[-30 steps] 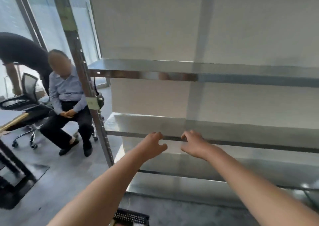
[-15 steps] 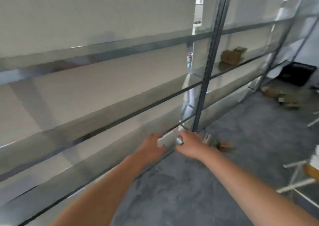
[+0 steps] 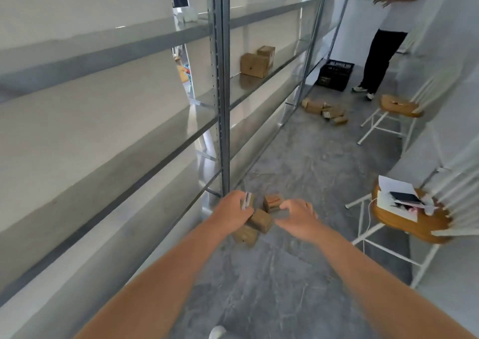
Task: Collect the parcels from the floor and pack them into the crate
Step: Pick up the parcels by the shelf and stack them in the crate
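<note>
Parcels (image 3: 260,221), floor cluster by shelf post (image 3: 224,105): right hand (image 3: 298,214) slack, empty; left hand (image 3: 232,210), hold indiscernible; step calls for stooping, gripping each squarely.

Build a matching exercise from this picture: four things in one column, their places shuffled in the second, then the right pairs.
1. black crate
2. two cardboard boxes
3. phone
4. nearest parcels

A. atop white items on the near wooden seat
B. on the floor beside the standing person
C. on the floor at the foot of the near upright post
D. on a metal shelf

Pairs: 1-B, 2-D, 3-A, 4-C
</note>
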Available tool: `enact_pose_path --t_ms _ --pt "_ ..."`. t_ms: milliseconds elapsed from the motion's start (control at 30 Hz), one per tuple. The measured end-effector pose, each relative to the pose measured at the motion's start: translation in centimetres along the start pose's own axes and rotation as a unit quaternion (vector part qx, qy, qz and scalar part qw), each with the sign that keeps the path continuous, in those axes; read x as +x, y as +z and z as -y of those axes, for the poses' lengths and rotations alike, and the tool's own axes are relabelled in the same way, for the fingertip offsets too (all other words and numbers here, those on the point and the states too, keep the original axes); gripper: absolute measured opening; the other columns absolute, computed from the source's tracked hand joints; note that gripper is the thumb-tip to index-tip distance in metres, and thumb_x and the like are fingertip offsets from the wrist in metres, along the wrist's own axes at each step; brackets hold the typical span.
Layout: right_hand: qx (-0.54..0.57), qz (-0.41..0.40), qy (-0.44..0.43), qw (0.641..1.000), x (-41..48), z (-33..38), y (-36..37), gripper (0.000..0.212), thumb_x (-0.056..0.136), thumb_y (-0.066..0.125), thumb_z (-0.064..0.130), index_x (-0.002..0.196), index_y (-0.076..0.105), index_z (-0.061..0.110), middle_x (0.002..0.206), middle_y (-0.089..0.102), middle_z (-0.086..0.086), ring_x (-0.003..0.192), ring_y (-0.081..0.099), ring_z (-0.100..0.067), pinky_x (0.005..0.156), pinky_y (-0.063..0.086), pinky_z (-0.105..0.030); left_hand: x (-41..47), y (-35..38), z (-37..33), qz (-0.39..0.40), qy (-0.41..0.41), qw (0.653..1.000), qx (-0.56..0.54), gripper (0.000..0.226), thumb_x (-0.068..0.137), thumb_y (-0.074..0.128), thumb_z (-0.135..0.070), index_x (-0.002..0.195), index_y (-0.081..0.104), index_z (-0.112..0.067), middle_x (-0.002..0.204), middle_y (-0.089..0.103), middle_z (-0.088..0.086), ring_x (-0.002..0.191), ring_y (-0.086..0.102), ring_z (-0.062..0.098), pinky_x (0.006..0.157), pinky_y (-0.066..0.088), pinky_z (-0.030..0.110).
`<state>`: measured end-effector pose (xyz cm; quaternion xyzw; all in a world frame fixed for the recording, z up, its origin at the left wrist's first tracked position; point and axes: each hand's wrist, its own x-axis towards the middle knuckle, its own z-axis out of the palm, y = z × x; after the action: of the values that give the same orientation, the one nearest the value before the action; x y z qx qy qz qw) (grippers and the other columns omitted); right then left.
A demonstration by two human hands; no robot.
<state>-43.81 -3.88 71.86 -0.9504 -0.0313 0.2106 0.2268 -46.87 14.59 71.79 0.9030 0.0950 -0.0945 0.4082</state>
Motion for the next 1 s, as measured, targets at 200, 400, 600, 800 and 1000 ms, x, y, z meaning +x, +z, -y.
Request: enact_pose_path --t_ms 200,400,600,800,1000 --pt "0.041 -0.005 0.062 0.997 9.0 1.2 -2.1 0.049 0.086 0.057 0.030 0.134 0.050 0.023 0.139 0.047 -0.003 0.136 0.031 -0.025 0.110 0.033 -0.040 10.4 -2.5 0.6 0.030 -0.015 0.999 -0.013 0.038 0.092 0.054 -0.023 0.125 0.054 -0.007 0.126 0.057 0.012 0.115 0.055 0.026 0.099 0.043 0.037" --pt "0.059 0.039 0.086 0.994 16.1 2.0 -2.5 0.048 0.087 0.052 0.025 0.134 0.048 0.019 0.139 0.045 -0.005 0.136 0.029 -0.026 0.109 0.032 -0.041 17.5 -2.1 2.3 0.061 -0.042 0.997 -0.013 0.019 0.092 0.053 -0.022 0.109 0.057 -0.015 0.106 0.057 0.012 0.098 0.055 0.024 0.091 0.045 0.039" --pt "0.070 0.077 0.073 0.992 24.7 2.3 -1.9 0.043 0.086 0.055 0.019 0.122 0.056 -0.005 0.125 0.058 -0.021 0.119 0.052 -0.033 0.102 0.042 -0.048 24.6 -0.4 4.1 0.052 -0.111 0.991 -0.046 0.045 0.091 0.056 -0.037 0.130 0.052 -0.015 0.128 0.057 0.002 0.116 0.056 0.020 0.091 0.046 0.031" --pt "0.041 0.171 0.064 0.982 36.7 -1.0 1.4 0.031 0.088 0.054 0.015 0.116 0.058 0.004 0.115 0.063 -0.013 0.105 0.060 -0.025 0.092 0.050 -0.042 32.5 3.3 7.5 0.000 -0.212 0.973 -0.090 0.009 0.092 0.058 -0.021 0.099 0.063 -0.020 0.099 0.058 -0.002 0.086 0.054 0.012 0.065 0.039 0.024" --pt "0.031 0.252 0.067 0.965 48.5 -6.7 8.6 0.035 0.090 0.053 0.015 0.124 0.053 0.009 0.122 0.059 -0.008 0.102 0.056 -0.017 0.083 0.046 -0.026 39.1 9.8 14.8 -0.038 -0.287 0.950 -0.114 0.026 0.090 0.060 -0.029 0.114 0.060 -0.019 0.094 0.053 -0.019 0.096 0.050 0.008 0.063 0.035 0.005"
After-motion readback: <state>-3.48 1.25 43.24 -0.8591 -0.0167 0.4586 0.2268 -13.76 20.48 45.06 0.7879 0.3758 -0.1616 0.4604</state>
